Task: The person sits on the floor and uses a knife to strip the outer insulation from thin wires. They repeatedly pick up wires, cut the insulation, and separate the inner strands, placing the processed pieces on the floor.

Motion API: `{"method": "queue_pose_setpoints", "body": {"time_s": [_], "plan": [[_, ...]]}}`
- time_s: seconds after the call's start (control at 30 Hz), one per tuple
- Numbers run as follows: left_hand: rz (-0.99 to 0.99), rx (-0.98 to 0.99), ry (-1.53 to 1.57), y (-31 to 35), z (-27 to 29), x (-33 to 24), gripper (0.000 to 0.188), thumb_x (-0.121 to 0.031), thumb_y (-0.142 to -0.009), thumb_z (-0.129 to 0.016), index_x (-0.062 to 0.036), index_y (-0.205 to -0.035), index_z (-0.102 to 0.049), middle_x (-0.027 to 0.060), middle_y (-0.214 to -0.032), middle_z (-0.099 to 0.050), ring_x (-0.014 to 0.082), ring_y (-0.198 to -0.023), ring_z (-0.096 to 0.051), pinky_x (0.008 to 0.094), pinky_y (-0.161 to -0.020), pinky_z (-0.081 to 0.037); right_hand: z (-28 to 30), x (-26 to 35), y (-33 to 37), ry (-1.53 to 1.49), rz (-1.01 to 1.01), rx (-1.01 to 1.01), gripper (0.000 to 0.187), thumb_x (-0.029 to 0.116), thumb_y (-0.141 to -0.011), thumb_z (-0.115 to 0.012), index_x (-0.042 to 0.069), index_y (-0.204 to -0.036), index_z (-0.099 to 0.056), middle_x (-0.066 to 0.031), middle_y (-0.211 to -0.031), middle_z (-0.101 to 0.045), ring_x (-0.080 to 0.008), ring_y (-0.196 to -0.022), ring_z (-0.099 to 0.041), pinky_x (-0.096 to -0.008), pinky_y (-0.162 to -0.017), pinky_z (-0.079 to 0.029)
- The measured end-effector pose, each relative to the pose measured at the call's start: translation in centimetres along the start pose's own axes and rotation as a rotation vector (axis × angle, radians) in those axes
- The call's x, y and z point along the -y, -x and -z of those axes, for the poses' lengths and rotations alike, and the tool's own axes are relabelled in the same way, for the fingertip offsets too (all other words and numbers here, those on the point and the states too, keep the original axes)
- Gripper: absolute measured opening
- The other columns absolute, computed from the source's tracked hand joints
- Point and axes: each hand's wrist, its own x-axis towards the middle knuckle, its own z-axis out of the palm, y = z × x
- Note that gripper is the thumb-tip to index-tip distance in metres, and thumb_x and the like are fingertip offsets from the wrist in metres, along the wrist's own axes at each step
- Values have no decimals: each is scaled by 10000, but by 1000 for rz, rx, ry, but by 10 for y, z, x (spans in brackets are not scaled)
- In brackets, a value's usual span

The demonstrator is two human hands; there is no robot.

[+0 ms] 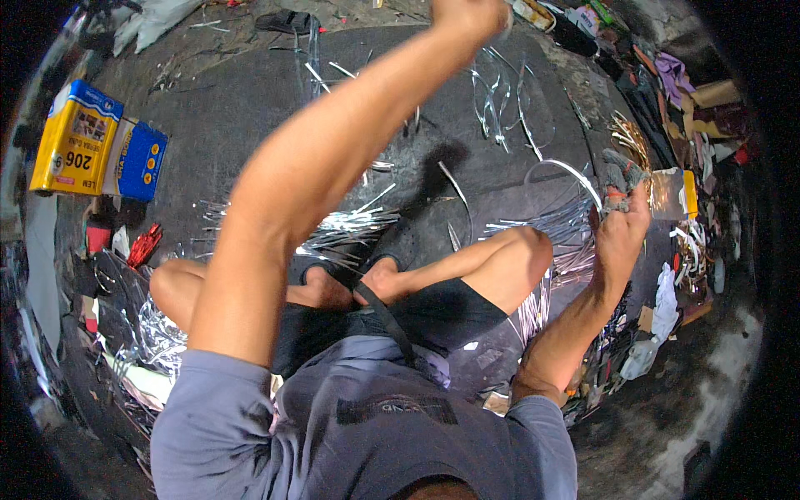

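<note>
Because the left hand is blurred and partly cut off at the view's top edge, toward 12 o'clock, I cannot tell whether its fingers are spread or pressed together. Near 3 o'clock, the right hand has its fingers closed around a grey rag. A curved silver strip runs up to the rag from its 9 o'clock side; whether the fingers also pinch it is unclear.

The left arm crosses in front of a bundle of silver strips near the centre, hiding part of it. The right knee covers part of a 2nd bundle just beside the right hand. Copper-coloured strips lie close by at 2 o'clock, with a yellow-edged container near the rag. Loose strips are scattered at 1 o'clock.

At 10 o'clock, 2 containers sit together: a yellow-and-blue tin and a blue box. A red bundle lies at 9 o'clock, crumpled foil near 8.
</note>
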Motion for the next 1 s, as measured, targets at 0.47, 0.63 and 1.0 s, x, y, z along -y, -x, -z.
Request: {"method": "queue_pose_setpoints", "body": {"time_s": [0.47, 0.63, 1.0], "plan": [[444, 749, -233, 233, 178, 23, 319, -334, -1003, -575, -66, -900, -715, -34, -636, -512, 55, -581, -440, 249, -504, -342, -49, -29, -14, 312, 345, 491, 377, 20, -888, -498, -10, -1262, -533, -84, -692, -546, -138, -605, -448, -295, -563, -377], [637, 555, -416, 271, 288, -21, 222, -234, -984, -619, -35, -893, -648, -48, -671, -524, 46, -593, -457, 238, -519, -368, -56, -89, -25, 596, 251, 533, 420, 6, -800, -509, -34, -1218, -500, -219, -744, -566, -341, -643, -548, -429, -624, -444], [317, 87, -551, 306, 317, -46, 104, -64, -897, -681, 24, -945, -710, 40, -811, -684, 97, -744, -617, 261, -667, -503, -155, -139, 7, 1109, 8, 553, 458, 194, -815, -665, -23, -1201, -547, -265, -971, -686, -456, -889, -672, -522, -775, -550]]}}
